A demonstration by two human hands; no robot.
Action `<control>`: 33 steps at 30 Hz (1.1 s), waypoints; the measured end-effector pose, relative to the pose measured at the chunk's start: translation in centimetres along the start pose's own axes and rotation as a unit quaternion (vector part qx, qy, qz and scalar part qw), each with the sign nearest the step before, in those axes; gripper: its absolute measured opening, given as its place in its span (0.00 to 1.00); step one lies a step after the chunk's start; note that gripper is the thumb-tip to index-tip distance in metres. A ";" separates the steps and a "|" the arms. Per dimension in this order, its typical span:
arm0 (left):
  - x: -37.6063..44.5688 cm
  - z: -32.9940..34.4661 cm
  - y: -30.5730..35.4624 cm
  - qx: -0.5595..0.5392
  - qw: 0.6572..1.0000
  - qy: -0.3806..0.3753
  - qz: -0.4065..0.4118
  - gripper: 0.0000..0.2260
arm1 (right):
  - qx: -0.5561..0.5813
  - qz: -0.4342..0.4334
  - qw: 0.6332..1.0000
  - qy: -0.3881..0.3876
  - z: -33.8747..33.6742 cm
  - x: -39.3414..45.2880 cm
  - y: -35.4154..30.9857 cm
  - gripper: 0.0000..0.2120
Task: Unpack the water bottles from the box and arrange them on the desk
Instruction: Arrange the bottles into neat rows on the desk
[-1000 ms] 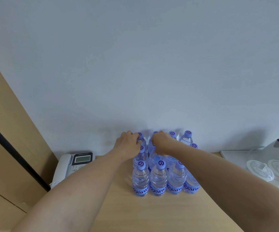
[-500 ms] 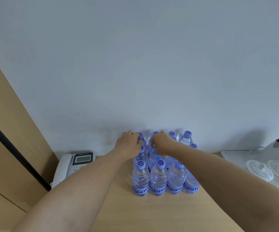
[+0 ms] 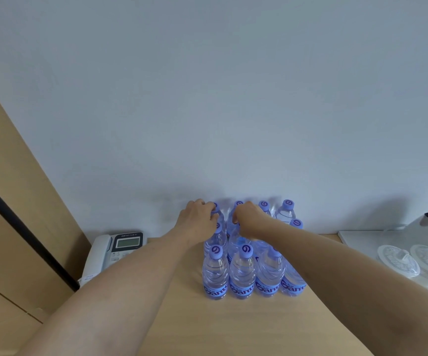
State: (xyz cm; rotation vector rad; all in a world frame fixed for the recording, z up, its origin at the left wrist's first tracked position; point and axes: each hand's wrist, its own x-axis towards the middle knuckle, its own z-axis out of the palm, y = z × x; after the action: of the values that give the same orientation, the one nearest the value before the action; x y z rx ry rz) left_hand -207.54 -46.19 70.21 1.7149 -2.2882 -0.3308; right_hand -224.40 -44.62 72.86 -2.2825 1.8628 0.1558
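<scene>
We keep both hands closed on necks in the back row: the left hand [image 3: 199, 219] grips the far-left clear plastic water bottle with a purple cap [image 3: 217, 214], the right hand [image 3: 249, 217] its neighbour [image 3: 234, 214]. The block stands upright on the light wooden desk [image 3: 233, 327], against the wall. We should set them straight, without pushing the front row [image 3: 252, 274].

Single head view, facing forward-down over desk [image 3: 233, 327], toward wall [image 3: 207, 98].
</scene>
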 end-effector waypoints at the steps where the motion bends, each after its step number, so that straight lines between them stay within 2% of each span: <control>1: 0.0 0.0 0.0 0.000 1.000 0.000 0.000 0.15 | 0.000 -0.002 1.000 0.001 0.1 0.1 0.1 0.17; 11: 0.3 0.1 0.9 -0.003 1.000 -0.001 0.008 0.15 | 0.001 -0.025 1.000 -0.002 0.5 0.4 0.8 0.19; 15: 0.8 0.1 1.2 0.002 1.000 0.004 0.009 0.14 | 0.044 -0.033 0.998 0.017 -0.2 0.8 2.3 0.24; 18: 1.3 0.2 2.0 0.003 1.000 0.006 0.010 0.14 | 0.060 0.006 0.996 0.071 -1.2 0.4 3.6 0.16; 21: 1.6 0.6 3.2 0.002 1.000 -0.003 0.018 0.16 | 0.008 0.056 0.994 0.094 -1.6 -0.1 4.8 0.06; 26: 1.9 1.3 4.8 0.014 0.999 -0.015 0.036 0.15 | -0.014 0.094 0.994 0.060 -0.4 -0.7 6.4 0.10; 31: 2.1 1.8 5.6 0.023 0.999 -0.021 0.041 0.15 | 0.003 0.064 0.997 0.035 0.2 -0.3 6.7 0.05; 33: 2.1 2.0 5.6 0.022 0.999 -0.023 0.042 0.15 | 0.009 0.056 0.998 0.034 0.0 -0.4 6.7 0.07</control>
State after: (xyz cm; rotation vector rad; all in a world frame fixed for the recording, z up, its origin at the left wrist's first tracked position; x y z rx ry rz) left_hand -213.87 -46.56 70.34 1.6422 -2.4091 -0.3076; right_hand -231.08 -45.53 72.39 -2.1978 2.0182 0.0774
